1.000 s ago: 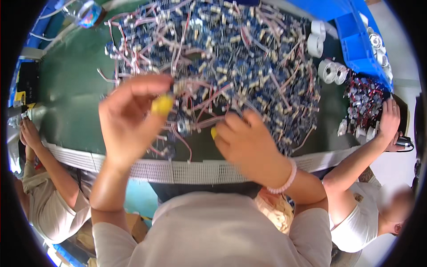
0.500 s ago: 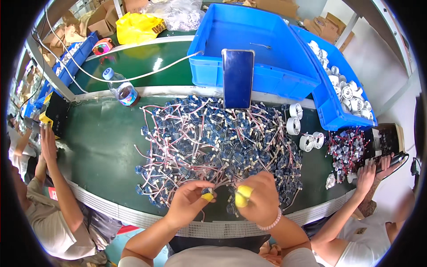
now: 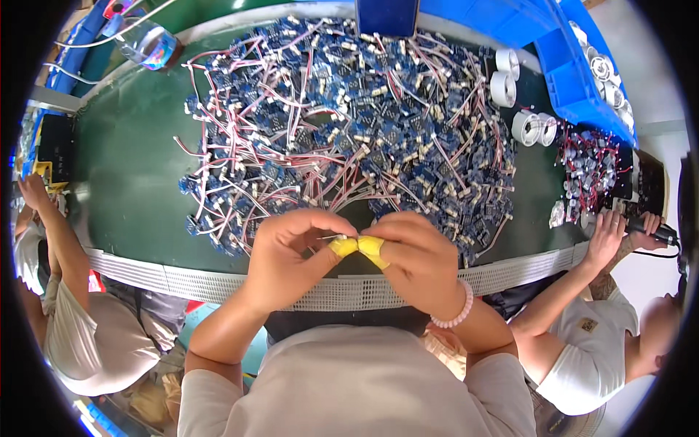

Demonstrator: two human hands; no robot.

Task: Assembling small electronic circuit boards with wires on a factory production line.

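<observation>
My left hand [image 3: 285,251] and my right hand [image 3: 421,262] meet tip to tip above the near edge of the table. Both are closed in a pinch, with yellow wrapping on each thumb. A thin, pale piece [image 3: 333,237] shows between my left fingers and thumb; its kind is too small to tell. Whatever lies between my right fingertips is hidden. Just beyond my hands spreads a heap of small blue circuit boards [image 3: 408,146], many with red-and-white wire leads [image 3: 291,158] and white connectors. A beaded bracelet [image 3: 455,309] circles my right wrist.
Several white rings [image 3: 502,89] stand right of the heap, beside a blue bin [image 3: 571,80] and a pile of red-wired parts [image 3: 588,171]. At the back are a phone [image 3: 386,16] and a bottle [image 3: 149,45]. People [image 3: 109,320] [image 3: 582,342] work on both sides.
My hands have come together from apart, the right moving left to meet the left. The view has tilted down, so the table appears higher in it.
</observation>
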